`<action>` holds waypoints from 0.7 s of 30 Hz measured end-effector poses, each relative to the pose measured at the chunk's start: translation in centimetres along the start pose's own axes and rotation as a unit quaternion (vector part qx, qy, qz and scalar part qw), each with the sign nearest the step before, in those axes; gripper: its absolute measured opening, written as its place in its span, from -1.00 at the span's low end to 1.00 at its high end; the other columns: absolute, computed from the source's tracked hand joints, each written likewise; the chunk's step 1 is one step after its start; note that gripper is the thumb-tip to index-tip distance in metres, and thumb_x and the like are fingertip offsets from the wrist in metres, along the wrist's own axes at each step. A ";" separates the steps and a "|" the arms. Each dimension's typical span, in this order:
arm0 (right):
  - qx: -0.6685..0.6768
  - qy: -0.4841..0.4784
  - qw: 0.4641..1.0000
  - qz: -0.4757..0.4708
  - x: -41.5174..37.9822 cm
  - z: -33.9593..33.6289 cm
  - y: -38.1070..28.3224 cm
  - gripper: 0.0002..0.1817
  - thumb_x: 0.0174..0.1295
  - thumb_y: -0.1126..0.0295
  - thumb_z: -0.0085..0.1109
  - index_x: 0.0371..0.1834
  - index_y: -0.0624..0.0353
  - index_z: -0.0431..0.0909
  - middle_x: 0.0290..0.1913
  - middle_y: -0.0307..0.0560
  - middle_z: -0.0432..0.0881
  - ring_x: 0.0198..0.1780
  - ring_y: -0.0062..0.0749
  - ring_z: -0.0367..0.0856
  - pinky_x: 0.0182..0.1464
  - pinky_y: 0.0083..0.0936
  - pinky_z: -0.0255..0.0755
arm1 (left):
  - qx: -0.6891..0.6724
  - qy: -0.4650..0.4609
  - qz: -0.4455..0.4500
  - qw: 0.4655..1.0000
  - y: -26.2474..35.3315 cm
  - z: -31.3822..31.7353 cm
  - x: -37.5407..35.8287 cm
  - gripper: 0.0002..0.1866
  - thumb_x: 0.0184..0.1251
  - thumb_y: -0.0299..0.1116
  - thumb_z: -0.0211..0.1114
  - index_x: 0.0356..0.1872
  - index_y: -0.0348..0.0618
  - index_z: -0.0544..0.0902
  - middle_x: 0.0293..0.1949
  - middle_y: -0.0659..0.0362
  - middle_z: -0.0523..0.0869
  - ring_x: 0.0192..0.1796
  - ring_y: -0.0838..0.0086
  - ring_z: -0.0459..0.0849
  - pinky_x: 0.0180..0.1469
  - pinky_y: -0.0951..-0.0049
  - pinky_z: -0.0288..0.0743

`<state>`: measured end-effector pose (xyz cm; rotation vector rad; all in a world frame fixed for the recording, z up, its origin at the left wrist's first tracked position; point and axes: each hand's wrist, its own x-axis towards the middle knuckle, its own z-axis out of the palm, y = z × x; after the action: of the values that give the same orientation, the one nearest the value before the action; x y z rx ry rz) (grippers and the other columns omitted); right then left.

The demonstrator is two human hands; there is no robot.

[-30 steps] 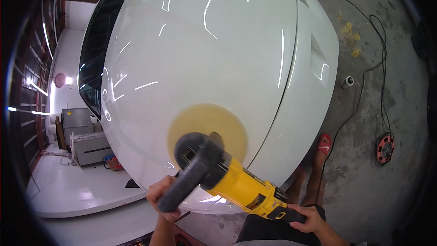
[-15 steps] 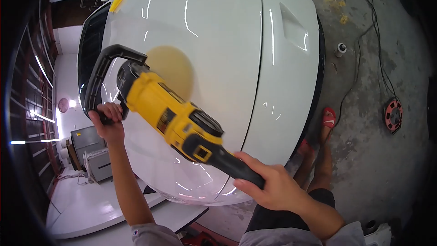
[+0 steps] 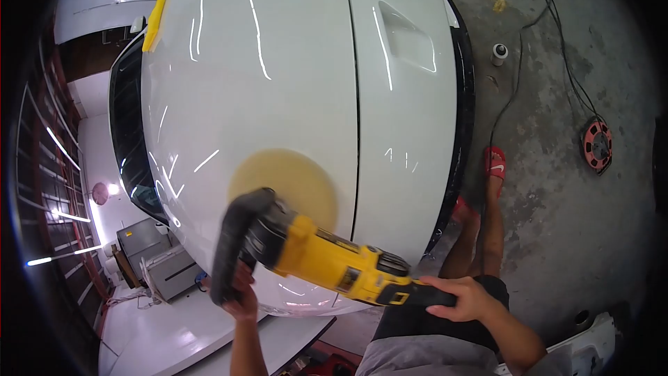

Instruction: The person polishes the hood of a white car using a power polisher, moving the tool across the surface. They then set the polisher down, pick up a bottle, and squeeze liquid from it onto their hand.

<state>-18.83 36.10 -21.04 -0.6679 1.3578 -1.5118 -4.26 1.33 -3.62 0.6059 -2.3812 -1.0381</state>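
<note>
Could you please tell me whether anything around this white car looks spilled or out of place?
Yellow patches mark the grey floor near the bottle, perhaps spilled residue. A cable trails loosely beside the red sandal, possibly a trip hazard.

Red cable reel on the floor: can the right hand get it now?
Probably not: the right hand grips the rear handle of the polisher, and the reel lies on the floor, well away.

A white Nike swoosh [image 3: 497, 167] stands on the strap of the red sandal [image 3: 496, 159]. The dark label [image 3: 348, 279] on the yellow polisher [image 3: 316, 262] is too blurred to read, and no words or numbers are legible.
</note>
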 end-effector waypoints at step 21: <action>0.015 0.041 0.995 0.085 -3.1 -7.5 7.0 -0.33 0.06 0.08 0.28 0.13 0.39 0.46 -0.46 -0.17 0.60 -0.44 -0.55 0.57 -0.35 -0.56 0.44 | -0.007 -0.042 0.086 0.995 1.6 10.6 6.3 -0.44 -0.21 -0.04 0.53 -0.66 -0.32 0.39 -0.72 0.16 0.34 -0.65 0.38 0.34 -0.54 0.45 0.28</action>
<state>-22.17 42.63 -28.86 -0.4645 1.4135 -1.4334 -15.63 4.62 -7.27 0.3510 -2.4452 -1.0222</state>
